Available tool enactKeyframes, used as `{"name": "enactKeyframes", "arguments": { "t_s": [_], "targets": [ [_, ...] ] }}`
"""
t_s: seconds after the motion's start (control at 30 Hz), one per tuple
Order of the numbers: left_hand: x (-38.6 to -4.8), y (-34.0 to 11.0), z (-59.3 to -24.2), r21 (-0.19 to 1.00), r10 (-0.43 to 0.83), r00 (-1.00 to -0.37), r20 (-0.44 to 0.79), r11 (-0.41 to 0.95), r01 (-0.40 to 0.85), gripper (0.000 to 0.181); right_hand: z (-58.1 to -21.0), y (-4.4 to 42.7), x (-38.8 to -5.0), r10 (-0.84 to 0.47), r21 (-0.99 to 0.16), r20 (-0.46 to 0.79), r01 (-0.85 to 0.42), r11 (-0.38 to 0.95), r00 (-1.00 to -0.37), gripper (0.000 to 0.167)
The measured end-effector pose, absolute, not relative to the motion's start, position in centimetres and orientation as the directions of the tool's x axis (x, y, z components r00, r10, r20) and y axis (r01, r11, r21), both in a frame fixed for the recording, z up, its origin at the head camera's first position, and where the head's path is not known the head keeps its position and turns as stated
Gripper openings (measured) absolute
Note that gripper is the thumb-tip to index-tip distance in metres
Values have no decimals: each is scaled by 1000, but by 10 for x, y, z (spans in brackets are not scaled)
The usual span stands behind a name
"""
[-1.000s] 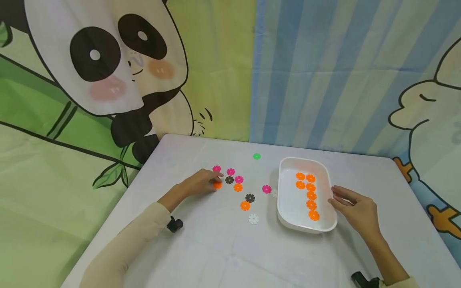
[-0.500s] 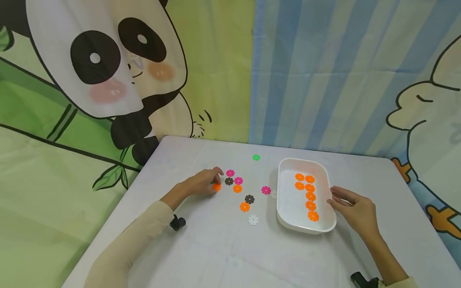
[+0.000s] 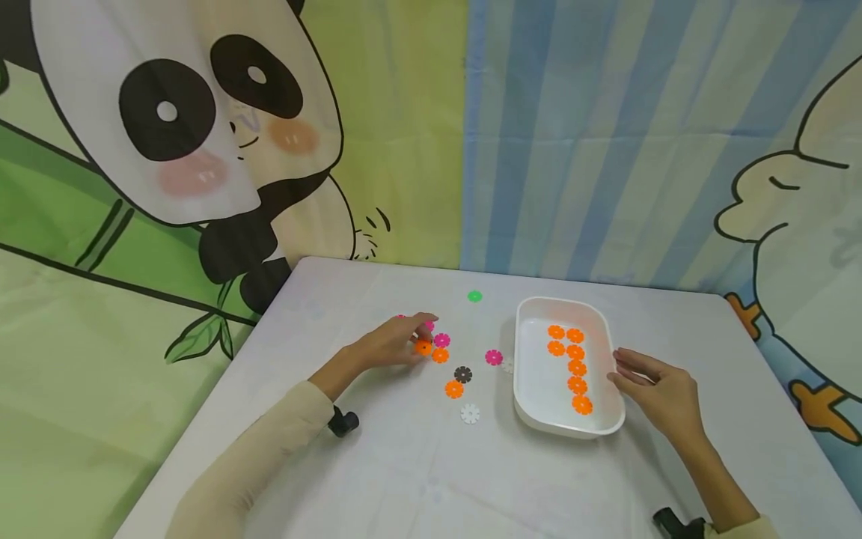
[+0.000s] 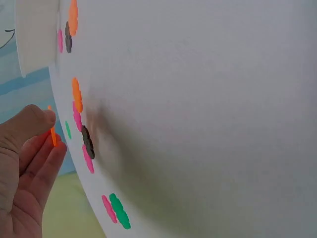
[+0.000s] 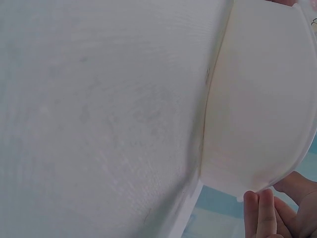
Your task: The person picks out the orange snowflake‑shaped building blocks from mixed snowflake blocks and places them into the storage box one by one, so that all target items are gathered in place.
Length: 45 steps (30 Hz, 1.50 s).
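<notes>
Between thumb and fingers, my left hand [image 3: 393, 343] pinches an orange flower-shaped disc [image 4: 53, 130], raised off the table in the left wrist view. Below and around that hand lie loose discs: a pink one [image 3: 441, 340], an orange one [image 3: 440, 355] and a dark grey one [image 4: 87, 142]. A green disc [image 4: 120, 211] shows in the left wrist view beside a pink one. My right hand [image 3: 663, 393] holds the right rim of a white tray [image 3: 528, 408], fingers against its outer wall and thumb at the edge. Several orange discs [image 3: 577, 367] lie inside the tray, in a bent row.
Nearer the tray are another pink disc [image 3: 494, 357], a grey disc [image 3: 462, 374], an orange one [image 3: 454, 389] and a white one [image 3: 470, 414]. A second white disc touches the tray's left side. Farther back lies a bright green disc [image 3: 474, 296]. Printed curtains hang behind the table.
My left hand has lifted the orange disc off the table and moved right with it, over the pink and grey discs. The right hand stays at the tray.
</notes>
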<state>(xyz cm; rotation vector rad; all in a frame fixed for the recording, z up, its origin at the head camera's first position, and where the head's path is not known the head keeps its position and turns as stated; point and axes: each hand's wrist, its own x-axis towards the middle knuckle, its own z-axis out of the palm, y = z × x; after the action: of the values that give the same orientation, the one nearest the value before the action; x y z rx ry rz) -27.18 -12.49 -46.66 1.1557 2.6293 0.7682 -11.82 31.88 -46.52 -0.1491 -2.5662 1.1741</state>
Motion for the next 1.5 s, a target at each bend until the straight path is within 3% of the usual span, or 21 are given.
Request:
{"name": "enactKeyframes", "arguments": {
  "t_s": [0.4,0.77,1.33,1.5],
  "targets": [
    [-272,-68,-456,626,744,-641,188,413,662,67,-464,319,-118,214,-751,248,-48,659,-945,51],
    [-273,3,-443,642,777,-544,315,248,726,67,-466,319,-121,216,-749,246,-44,661,-945,51],
    [-262,85,-452,589,830,-534,164,351,728,64,-465,317,-119,228,-749,234,-26,662,-945,51],
    [-262,99,-460,511,871,-477,117,359,781,59,-465,316,-119,234,-747,229,-17,664,-945,51]
  ]
}}
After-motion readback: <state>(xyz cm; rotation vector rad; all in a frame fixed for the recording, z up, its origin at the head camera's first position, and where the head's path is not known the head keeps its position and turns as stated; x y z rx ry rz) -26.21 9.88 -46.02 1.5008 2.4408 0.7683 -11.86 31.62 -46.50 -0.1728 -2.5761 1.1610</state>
